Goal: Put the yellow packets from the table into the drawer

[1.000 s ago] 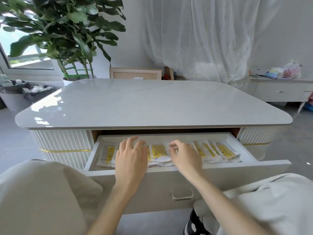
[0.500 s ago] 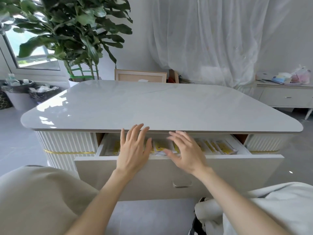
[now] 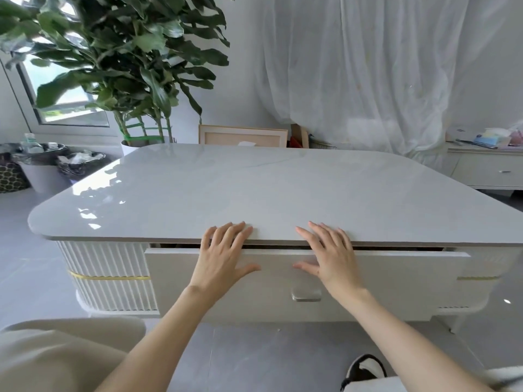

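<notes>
The white drawer under the grey table top is almost closed, with only a thin dark gap along its upper edge. My left hand presses flat on the drawer front left of centre, fingers straight and spread. Right of centre, my right hand presses flat on the same panel, just above the silver handle. Both hands' fingertips reach the table edge. The yellow packets are hidden inside the drawer.
A large potted plant stands behind the table's left corner. Bins sit on the floor at the left. A picture frame leans behind the table. A low white cabinet stands at the right, and my shoe is below.
The drawer has gone from wide open to nearly closed. Both hands left the packets inside and now press flat on the drawer front. The packets have passed out of sight.
</notes>
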Available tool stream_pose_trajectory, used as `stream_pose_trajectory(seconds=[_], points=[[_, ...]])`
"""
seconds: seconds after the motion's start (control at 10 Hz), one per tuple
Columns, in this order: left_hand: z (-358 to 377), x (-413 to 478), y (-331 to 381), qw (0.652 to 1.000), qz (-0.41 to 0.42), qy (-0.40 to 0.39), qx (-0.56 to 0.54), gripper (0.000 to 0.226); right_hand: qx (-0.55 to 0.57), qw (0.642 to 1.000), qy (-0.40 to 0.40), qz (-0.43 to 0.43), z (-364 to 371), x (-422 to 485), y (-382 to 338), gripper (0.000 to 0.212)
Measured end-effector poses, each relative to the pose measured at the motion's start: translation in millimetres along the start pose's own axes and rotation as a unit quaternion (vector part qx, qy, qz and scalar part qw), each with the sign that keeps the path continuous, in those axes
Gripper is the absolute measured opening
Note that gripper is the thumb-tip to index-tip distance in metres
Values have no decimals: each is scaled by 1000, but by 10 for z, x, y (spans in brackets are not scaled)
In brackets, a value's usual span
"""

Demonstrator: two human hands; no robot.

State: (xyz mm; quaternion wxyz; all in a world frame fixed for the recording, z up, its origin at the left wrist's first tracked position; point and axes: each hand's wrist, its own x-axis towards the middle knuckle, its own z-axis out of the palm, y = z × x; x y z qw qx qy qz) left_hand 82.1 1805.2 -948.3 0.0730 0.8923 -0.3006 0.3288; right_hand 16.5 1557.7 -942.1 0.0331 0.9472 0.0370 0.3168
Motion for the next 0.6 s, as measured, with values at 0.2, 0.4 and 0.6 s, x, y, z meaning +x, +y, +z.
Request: stream_pose_trajectory(seconds=[0.2, 0.4, 0.6], points=[[135, 16, 85, 996, -33, 86, -3, 67, -2, 992, 112, 61, 181, 81, -165, 66], [183, 10, 206, 994, -72, 83, -10, 72, 4, 989, 117, 91, 174, 99, -179, 58], [37, -335, 781, 962, -146, 150, -178, 44, 272, 940, -144, 146, -553, 436, -197, 35]])
